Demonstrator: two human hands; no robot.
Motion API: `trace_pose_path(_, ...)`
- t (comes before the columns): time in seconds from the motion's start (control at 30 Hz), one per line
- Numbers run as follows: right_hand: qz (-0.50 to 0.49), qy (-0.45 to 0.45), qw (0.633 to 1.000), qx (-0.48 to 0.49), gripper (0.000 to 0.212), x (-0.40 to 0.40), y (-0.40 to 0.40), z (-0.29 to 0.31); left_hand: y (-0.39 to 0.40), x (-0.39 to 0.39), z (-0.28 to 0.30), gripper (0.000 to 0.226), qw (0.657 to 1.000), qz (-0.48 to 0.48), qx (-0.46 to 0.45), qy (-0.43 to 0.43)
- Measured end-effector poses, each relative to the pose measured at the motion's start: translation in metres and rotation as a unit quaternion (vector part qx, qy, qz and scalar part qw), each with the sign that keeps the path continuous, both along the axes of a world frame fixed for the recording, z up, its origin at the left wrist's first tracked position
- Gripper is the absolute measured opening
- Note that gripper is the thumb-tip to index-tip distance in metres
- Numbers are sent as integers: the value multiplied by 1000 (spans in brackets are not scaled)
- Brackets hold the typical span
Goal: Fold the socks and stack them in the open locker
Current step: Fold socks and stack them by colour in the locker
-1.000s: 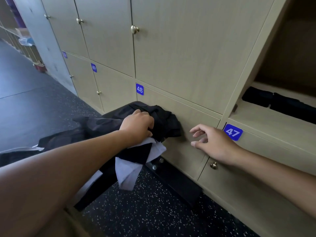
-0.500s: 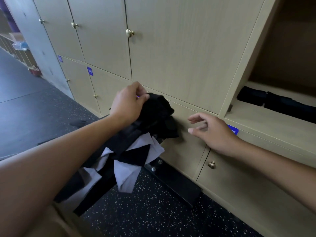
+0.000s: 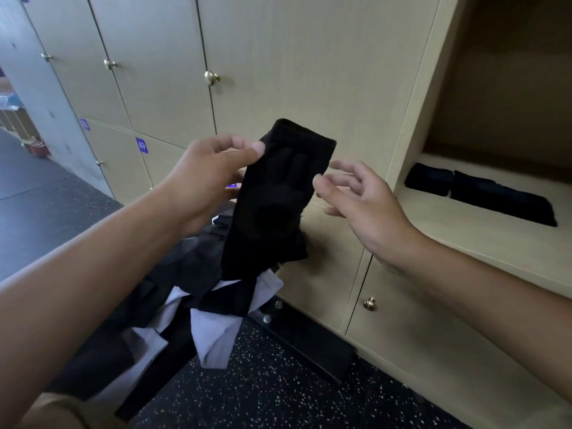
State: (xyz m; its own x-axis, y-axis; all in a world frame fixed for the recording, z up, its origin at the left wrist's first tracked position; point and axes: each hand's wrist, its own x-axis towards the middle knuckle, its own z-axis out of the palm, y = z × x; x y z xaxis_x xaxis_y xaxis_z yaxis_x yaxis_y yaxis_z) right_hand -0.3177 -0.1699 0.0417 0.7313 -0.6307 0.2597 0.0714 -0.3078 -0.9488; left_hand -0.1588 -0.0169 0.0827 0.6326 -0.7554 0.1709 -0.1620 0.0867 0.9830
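A sock (image 3: 272, 193) hangs between the hands, above a clothes pile (image 3: 198, 292); folded socks (image 3: 483, 193) lie in the open locker (image 3: 483, 239) to the right.

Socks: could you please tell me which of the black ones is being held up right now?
The black sock pinched by the left hand before the closed doors; the two folded socks lie in the open locker.

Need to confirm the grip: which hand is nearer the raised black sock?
Left. The left hand pinches the black sock at its upper edge; the right hand hovers open just beside it, not touching.
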Motion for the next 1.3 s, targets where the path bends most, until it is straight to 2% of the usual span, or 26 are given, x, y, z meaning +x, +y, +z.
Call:
trace_pose_path(0.1, -13, -45, 997, 54, 21, -4, 1, 7, -3, -5, -5, 16, 997, -57, 11, 48)
trace_pose_path(0.2, -5, -72, 995, 76, 23, -11, 0, 8, -6, -12, -10, 26, 996, -72, 19, 52)
trace_pose_path(0.4, 14, -45, 998, 41, 16, -25, -2, 4, -8, -25, -3, 48, 993, -80, 72, -42)
trace_pose_path(0.5, 26, -19, 999, 35, 13, -29, -5, -2, -11, -32, -6, 39, 977, -103, 123, -141)
trace_pose_path(0.6, 79, 22, 995, 55, 20, -34, -12, -8, -15, -37, -11, 15, 962, -109, 149, -199)
trace_pose_path(0.7, 151, 101, 979, 91, 32, -42, -18, -15, -18, -38, -14, 13, 968, -104, 139, -180)
trace_pose_path(0.8, 155, 170, 972, 40, 30, -50, -20, -28, -20, -34, -18, 13, 976, -96, 132, -143)
trace_pose_path(1.0, 75, 136, 984, 89, 21, -54, -26, -49, -19, -25, -27, 26, 982, -18, 149, -112)
trace_pose_path(1.07, 68, 155, 981, 93, 21, -57, -30, -52, -18, -21, -31, 26, 982, 8, 158, -102)
trace_pose_path(1.23, 168, 283, 935, 132, 44, -67, -36, -68, -16, -9, -35, 24, 989, 29, 144, -33)
trace_pose_path(1.3, 173, 294, 929, 143, 43, -67, -34, -76, -14, -3, -37, 29, 989, 27, 146, -1)
